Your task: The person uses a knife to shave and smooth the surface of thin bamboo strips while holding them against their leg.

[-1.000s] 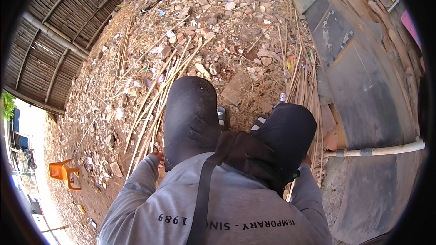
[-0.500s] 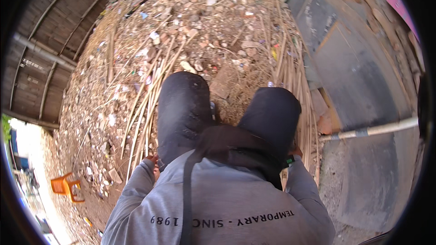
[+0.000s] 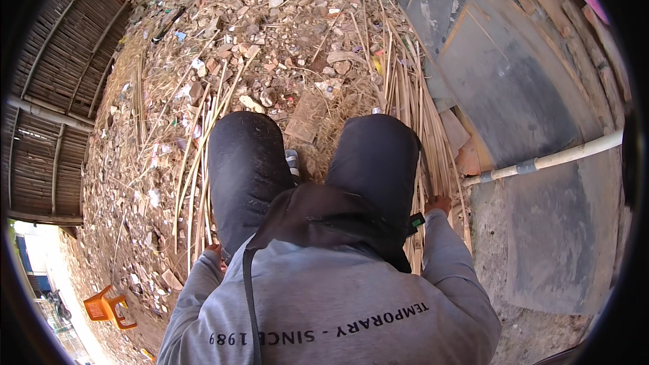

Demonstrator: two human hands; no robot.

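I squat with my dark-trousered knees apart and an arm down on either side. My right hand (image 3: pixel 441 204) is closed beside the right knee, around what looks like the end of a slim, dark, blade-like tool (image 3: pixel 426 174). The tool points forward along the outside of the thigh, over a bundle of long pale strips (image 3: pixel 433 122), bamboo by their look. My left hand (image 3: pixel 216 251) is low beside the left knee, close to another bundle of pale strips (image 3: pixel 196 182). Sleeve and leg hide most of its fingers, so its grip is unclear.
Rubble and litter (image 3: pixel 270 34) cover the ground ahead. Grey boards (image 3: pixel 507 88) and a pale pole (image 3: pixel 574 152) lie at the right. An orange plastic chair (image 3: pixel 105 307) stands at the lower left, below a slatted bamboo wall (image 3: pixel 51 54). A flat brown slab (image 3: pixel 305 116) lies between the knees.
My right hand has come forward and more into sight beside the knee, and the dark tool now shows. The view has shifted, with knees and ground moving left in it.
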